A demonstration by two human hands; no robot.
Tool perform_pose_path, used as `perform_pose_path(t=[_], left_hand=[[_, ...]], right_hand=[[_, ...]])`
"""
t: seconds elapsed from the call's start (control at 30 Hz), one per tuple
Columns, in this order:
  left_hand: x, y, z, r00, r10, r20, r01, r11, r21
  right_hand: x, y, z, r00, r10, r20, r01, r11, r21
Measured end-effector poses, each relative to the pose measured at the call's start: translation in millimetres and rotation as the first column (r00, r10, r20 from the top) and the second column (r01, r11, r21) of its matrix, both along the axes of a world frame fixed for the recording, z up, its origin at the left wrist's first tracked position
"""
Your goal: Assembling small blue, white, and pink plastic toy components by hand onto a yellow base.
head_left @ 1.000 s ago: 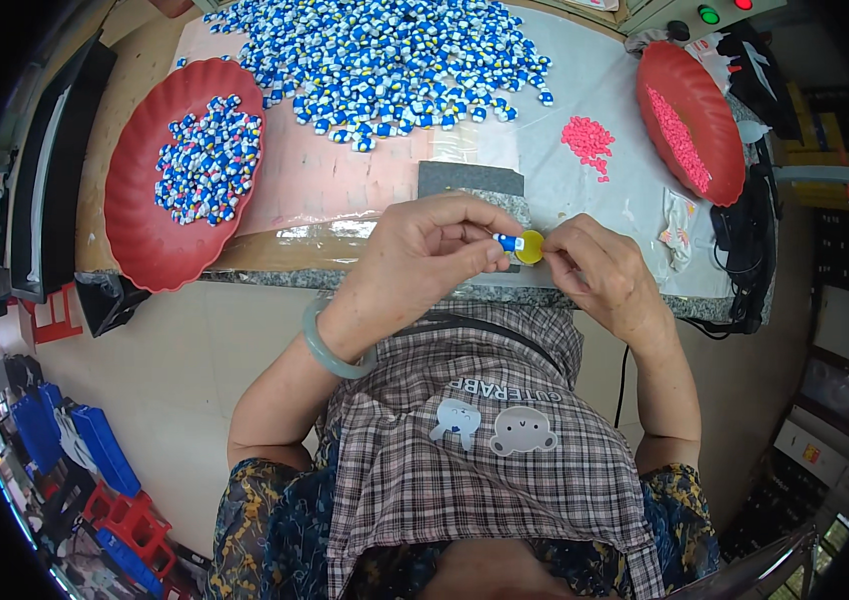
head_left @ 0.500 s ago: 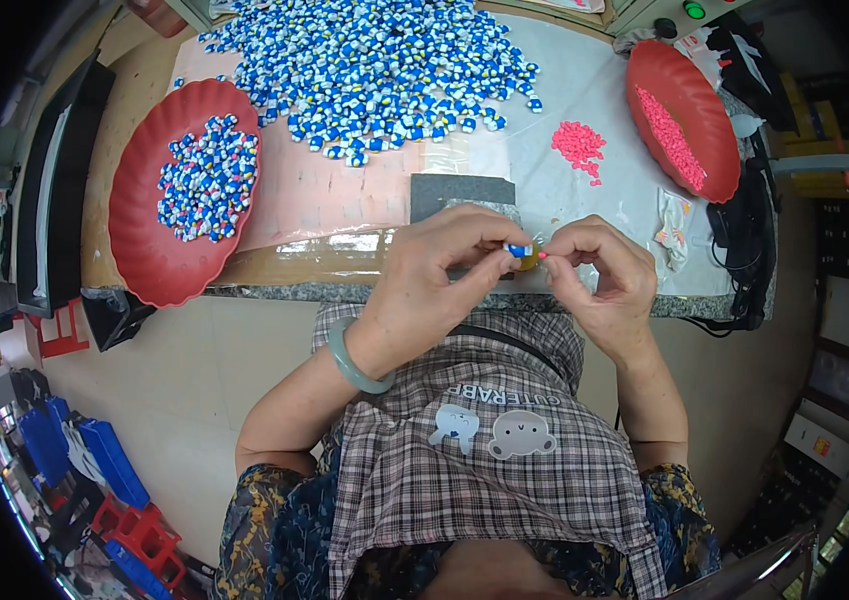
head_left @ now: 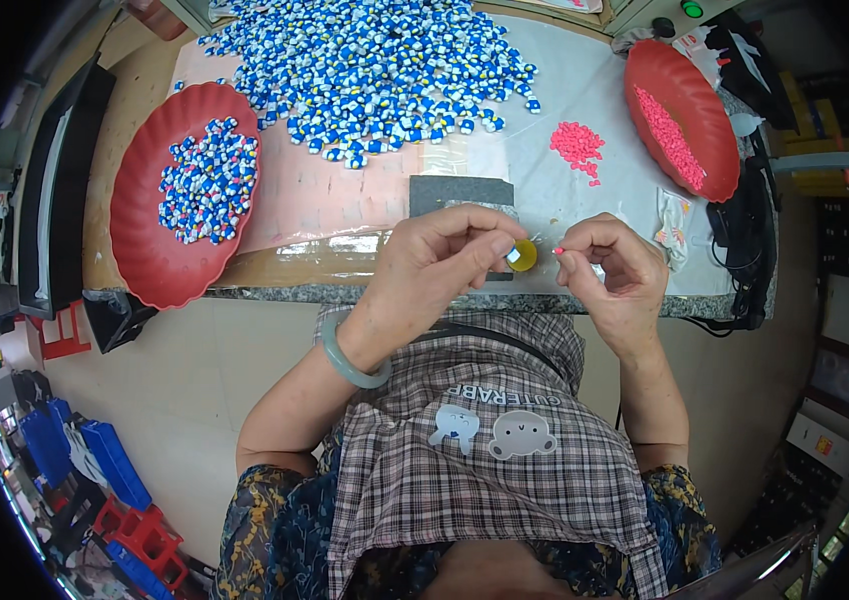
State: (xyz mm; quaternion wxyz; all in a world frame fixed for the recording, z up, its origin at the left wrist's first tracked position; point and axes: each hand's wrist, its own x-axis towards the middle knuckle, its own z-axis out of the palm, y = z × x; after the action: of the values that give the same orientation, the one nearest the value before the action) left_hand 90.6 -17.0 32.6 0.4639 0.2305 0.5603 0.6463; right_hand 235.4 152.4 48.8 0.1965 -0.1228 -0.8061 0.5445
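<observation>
Between the thumb and forefinger of my left hand [head_left: 445,255] is a small blue-and-white piece [head_left: 514,256], mostly covered by the fingers. My right hand [head_left: 615,268] pinches a tiny pink piece [head_left: 559,251] at its fingertips, a short way to the right. A small round yellow pot [head_left: 524,257] sits on the table between the two hands. Under and beyond the left fingers lies a dark grey slab [head_left: 465,190]. Past my right hand is a little heap of pink pieces [head_left: 577,146].
A large pile of blue-and-white pieces [head_left: 375,80] covers the far table. At left, a red scalloped dish [head_left: 145,265] holds similar pieces; another red dish [head_left: 715,130] at right holds pink ones. A crumpled white packet [head_left: 674,225] and black cables [head_left: 740,250] lie along the right side.
My hands have drawn apart: the right moved right with the pink piece, and the left shifted slightly left and turned its blue-and-white piece. The yellow pot is now more exposed.
</observation>
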Motion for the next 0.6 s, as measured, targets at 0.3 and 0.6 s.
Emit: perform_pose_path(t=[0.3, 0.6], left_hand=[[10.2, 0.7, -7.8, 0.995, -0.007, 0.102, -0.007, 0.991, 0.134], [16.5, 0.6, -5.9, 0.942, 0.058, -0.332, -0.045, 0.998, 0.049]], right_hand=[[-3.4, -8.3, 2.9, 1.0, -0.01, -0.009, 0.011, 0.992, 0.122], [-10.8, -19.2, 4.7, 0.999, -0.036, -0.02, 0.041, 0.943, 0.329]])
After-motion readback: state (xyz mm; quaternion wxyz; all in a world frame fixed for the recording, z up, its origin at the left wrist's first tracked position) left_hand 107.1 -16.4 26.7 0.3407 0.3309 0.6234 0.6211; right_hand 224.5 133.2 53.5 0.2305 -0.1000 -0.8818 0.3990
